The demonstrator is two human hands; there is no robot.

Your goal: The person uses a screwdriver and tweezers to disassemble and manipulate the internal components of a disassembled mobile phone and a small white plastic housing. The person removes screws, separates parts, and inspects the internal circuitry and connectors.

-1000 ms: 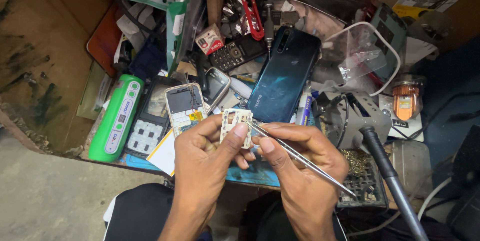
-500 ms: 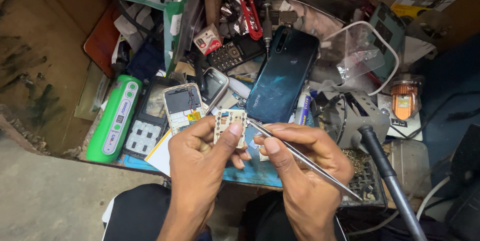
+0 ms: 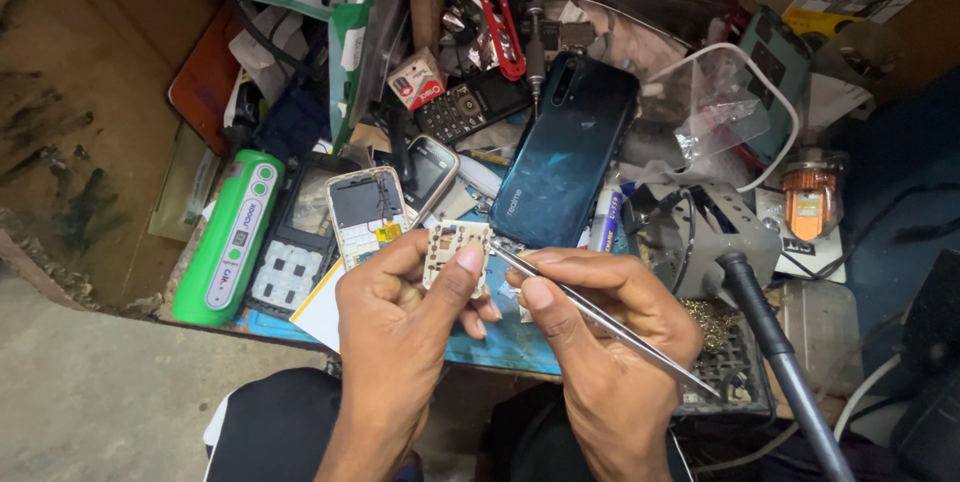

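Your left hand (image 3: 400,317) pinches a small pale board (image 3: 455,252), thumb on its front, fingers behind. Your right hand (image 3: 610,327) is closed on thin metal tweezers (image 3: 600,317). Their tip touches the board's right edge, and the long end points to 4 o'clock. The board sits just above your hands, near the table's front edge. At 1 o'clock from the board lies a dark blue phone (image 3: 565,152). At 10 o'clock lies an open phone (image 3: 365,212). At 9 o'clock, farther off, lies a green box (image 3: 228,237).
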